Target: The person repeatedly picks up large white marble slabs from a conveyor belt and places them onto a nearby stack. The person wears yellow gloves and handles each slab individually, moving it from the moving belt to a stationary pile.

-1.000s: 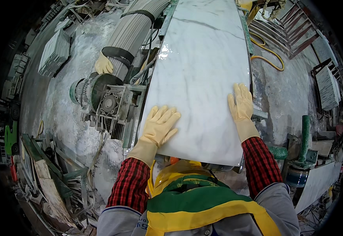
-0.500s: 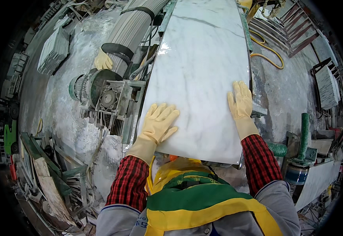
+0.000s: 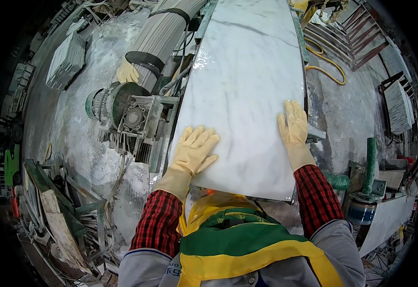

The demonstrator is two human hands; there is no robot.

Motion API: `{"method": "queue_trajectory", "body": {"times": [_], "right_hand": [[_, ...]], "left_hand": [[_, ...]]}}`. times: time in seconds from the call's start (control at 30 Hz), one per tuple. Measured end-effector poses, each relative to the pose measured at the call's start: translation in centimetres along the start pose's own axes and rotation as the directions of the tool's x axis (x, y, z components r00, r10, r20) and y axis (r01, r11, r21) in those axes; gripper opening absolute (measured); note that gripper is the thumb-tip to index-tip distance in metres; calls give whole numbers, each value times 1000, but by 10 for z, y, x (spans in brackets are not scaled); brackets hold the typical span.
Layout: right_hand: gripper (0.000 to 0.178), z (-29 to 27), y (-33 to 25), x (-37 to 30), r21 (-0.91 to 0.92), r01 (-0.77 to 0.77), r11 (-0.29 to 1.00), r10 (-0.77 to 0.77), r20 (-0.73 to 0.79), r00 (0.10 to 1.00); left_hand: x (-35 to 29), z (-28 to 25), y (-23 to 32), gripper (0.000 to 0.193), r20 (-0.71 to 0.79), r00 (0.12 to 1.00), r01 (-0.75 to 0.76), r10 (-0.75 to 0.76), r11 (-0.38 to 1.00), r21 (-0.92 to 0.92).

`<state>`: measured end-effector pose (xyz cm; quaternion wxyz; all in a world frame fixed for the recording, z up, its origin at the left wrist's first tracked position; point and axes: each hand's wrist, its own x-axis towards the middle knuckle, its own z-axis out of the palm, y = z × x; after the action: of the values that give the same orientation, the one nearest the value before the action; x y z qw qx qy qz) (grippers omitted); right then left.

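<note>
A long white marble slab (image 3: 247, 86) with grey veins lies in front of me, its polished face wet and shiny in places. My left hand (image 3: 193, 150), in a cream rubber glove, rests flat near the slab's left edge with the fingers spread. Close to the right edge, my right hand (image 3: 294, 125) lies on the stone in a matching glove, fingers stretched away from me. Neither hand grips anything. The slab's near edge runs just ahead of my green and yellow apron (image 3: 247, 239).
Left of the slab stand a dusty electric motor with gearbox (image 3: 131, 117) and a strapped bundle of grey strips (image 3: 163, 43) with a spare glove (image 3: 127, 71) on it. Scrap pieces (image 3: 60, 225) lie lower left. A yellow hose (image 3: 336, 71) and a green post (image 3: 370, 165) are on the right.
The view has shifted very slightly. Both hands stay flat on the slab in nearly the same spots.
</note>
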<state>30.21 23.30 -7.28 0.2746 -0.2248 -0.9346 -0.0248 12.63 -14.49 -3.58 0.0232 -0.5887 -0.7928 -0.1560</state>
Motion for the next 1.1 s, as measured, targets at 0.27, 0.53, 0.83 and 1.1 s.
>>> {"method": "queue_trajectory", "body": {"times": [0.27, 0.53, 0.83, 1.1], "right_hand": [[53, -4, -4, -4, 2, -29, 1000, 29, 32, 999], [56, -5, -3, -10, 38, -41, 998, 39, 71, 997], [53, -11, -8, -13, 47, 5, 999, -6, 22, 1000], [55, -20, -13, -14, 25, -74, 997, 69, 159, 985]], "left_hand": [[-5, -1, 2, 63, -9, 1000, -6, 6, 1000, -7], [-9, -4, 5, 63, -6, 1000, -13, 13, 1000, -9], [-16, -2, 8, 62, -15, 1000, -3, 3, 1000, -3], [-21, -2, 10, 61, -19, 1000, -1, 1, 1000, 1]]}}
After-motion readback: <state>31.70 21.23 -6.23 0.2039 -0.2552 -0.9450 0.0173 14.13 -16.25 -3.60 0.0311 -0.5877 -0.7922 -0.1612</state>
